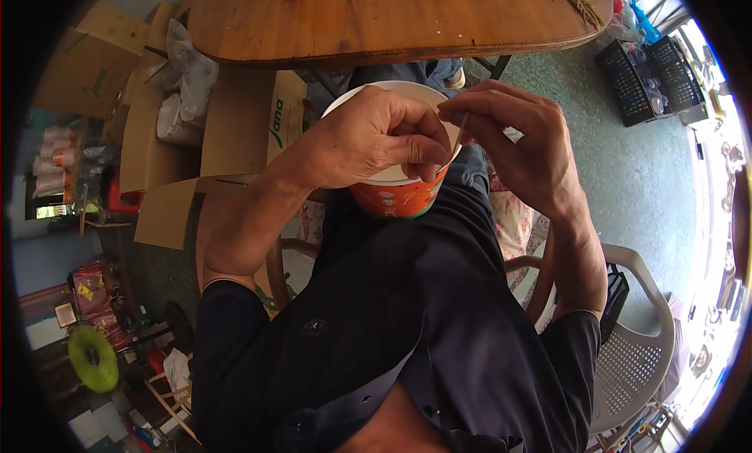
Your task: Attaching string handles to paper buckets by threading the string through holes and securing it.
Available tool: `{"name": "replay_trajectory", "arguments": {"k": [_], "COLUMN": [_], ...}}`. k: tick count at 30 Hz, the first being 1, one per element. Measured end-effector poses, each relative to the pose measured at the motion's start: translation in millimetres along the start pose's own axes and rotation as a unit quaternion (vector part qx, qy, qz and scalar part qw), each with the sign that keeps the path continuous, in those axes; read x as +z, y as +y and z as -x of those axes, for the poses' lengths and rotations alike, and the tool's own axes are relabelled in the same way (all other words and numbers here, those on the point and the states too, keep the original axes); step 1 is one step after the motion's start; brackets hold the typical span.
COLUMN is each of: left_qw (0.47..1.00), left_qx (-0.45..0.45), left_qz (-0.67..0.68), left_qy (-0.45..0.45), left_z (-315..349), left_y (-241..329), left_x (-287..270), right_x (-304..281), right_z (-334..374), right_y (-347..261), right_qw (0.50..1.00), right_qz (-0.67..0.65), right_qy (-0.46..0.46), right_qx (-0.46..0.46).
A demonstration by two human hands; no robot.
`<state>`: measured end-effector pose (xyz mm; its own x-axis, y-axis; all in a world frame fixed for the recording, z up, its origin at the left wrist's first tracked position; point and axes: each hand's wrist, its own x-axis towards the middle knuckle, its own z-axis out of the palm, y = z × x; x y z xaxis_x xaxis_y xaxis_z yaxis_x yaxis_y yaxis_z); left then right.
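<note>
An orange patterned paper bucket [392, 201] with a white rim sits upright in my lap. Over its left side bends my left hand [388, 135], fingers curled and thumb against them; what they pinch, if anything, is hidden. Across from it, above the right rim, my right hand [509, 128] is closed in a pinch. A thin, pale, straw-like strand [460, 133] runs down from its fingertips toward the fingers of my left hand. Both hands cover much of the bucket's opening, so its contents cannot be made out.
A wooden table [376, 22] stands just ahead, with dry straw-like stalks [576, 0] at its right end. Open cardboard boxes [235, 124] fill the left side. Black crates [650, 77] stand on the floor at the far right; a grey plastic chair [638, 351] is behind my right arm.
</note>
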<state>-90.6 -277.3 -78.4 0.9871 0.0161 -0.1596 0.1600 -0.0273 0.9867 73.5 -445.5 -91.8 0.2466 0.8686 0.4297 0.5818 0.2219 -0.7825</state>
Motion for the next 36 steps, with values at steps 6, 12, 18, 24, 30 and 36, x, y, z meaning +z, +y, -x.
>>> {"name": "replay_trajectory", "arguments": {"k": [6,12,18,24,30,36], "left_qw": [1.0,0.999,0.997,0.998,0.997,0.978], "left_qx": [0.006,0.006,0.003,0.0,-0.001,0.02], "left_qz": [0.0,0.038,0.071,0.068,0.079,0.207], "left_qy": [0.004,0.007,0.016,0.006,0.007,0.007], "left_z": [-0.1,2.7,7.7,5.5,5.3,6.6], "left_y": [-9.2,-10.9,-17.5,-15.6,-18.8,-29.8], "left_x": [-1.8,-6.1,-10.5,-9.3,-8.9,-19.3], "right_x": [7.4,13.9,4.7,17.6,19.3,17.3], "right_z": [-2.8,-1.2,20.3,23.2,25.7,36.3], "right_y": [4.2,-1.3,-2.1,2.6,-4.5,-10.5], "right_qw": [0.999,0.983,0.981,0.99,0.99,0.994], "right_qz": [-0.007,-0.053,-0.016,-0.028,-0.042,0.0], "right_qy": [0.008,0.095,-0.052,-0.048,-0.038,-0.038], "right_qx": [-0.053,0.147,0.184,0.131,0.129,0.107]}}
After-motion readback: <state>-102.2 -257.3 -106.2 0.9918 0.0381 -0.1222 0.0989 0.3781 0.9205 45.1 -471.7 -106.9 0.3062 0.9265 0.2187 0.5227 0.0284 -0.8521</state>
